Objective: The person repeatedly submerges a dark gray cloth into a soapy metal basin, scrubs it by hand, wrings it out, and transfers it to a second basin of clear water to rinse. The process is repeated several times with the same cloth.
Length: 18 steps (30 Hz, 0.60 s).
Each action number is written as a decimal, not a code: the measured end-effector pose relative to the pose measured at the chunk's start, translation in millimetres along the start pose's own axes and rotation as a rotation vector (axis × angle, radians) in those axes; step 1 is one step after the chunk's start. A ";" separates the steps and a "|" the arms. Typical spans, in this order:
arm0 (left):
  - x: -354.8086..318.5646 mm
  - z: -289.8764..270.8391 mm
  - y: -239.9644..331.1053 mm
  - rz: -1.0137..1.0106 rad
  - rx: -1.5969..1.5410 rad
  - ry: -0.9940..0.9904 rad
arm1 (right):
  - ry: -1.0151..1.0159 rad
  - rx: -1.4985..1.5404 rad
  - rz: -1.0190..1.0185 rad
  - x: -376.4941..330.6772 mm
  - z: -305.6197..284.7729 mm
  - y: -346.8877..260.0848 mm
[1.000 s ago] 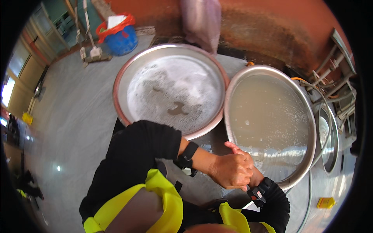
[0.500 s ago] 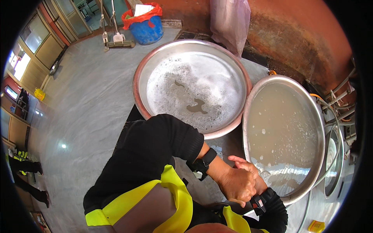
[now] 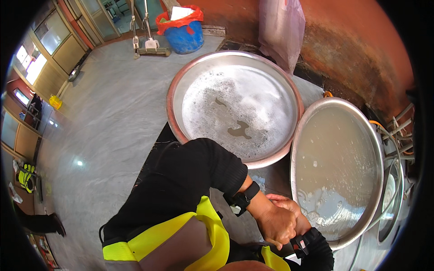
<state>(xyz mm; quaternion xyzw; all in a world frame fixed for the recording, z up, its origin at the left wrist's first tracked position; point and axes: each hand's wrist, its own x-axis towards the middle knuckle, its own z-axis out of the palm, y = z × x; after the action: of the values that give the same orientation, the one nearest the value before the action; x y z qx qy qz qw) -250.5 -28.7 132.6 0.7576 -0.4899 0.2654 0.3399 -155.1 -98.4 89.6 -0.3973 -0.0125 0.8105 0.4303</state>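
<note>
My left hand is closed round my right hand near its wrist, beside the rim of the basin of cloudy water. My right hand lies partly beneath it, with its visible fingers stretched out to the left; the rest are hidden. Black straps with small devices sit on both wrists, the left strap and the right strap. Beyond my left forearm stands a wide metal basin of water covered in white suds.
A blue bucket with a red liner and a mop stand at the far wall. Hoses and pipes run along the right. Another metal vessel is partly hidden behind the cloudy basin. A person's dark-clothed leg shows at the left.
The view has shifted, so the basins and bucket sit farther right and slightly lower. My hands stay clasped together; the water in the right basin ripples differently near its front.
</note>
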 end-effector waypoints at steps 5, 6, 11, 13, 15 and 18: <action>-1.9 4.3 1.6 -0.037 -0.024 -0.103 | 0.016 -0.037 0.015 1.0 1.4 0.4; -2.2 5.2 1.9 -0.034 -0.030 -0.112 | 0.038 -0.031 0.006 1.9 2.2 1.8; -4.3 9.4 1.7 -0.026 -0.001 -0.121 | -0.005 -0.044 0.064 9.7 1.6 3.4; -4.8 10.6 1.3 -0.005 -0.011 -0.068 | -0.005 -0.080 0.074 13.4 1.0 3.0; -5.1 11.1 1.7 0.013 -0.001 -0.075 | -0.009 -0.109 0.082 16.5 1.2 2.6; -5.8 11.5 3.2 0.015 -0.017 -0.110 | -0.008 -0.154 0.090 20.5 2.5 1.6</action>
<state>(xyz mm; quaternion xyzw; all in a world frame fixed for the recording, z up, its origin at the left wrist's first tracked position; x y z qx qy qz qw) -254.8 -35.3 121.9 0.7643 -0.5159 0.2220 0.3169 -164.3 -84.0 77.8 -0.4260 -0.0585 0.8273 0.3615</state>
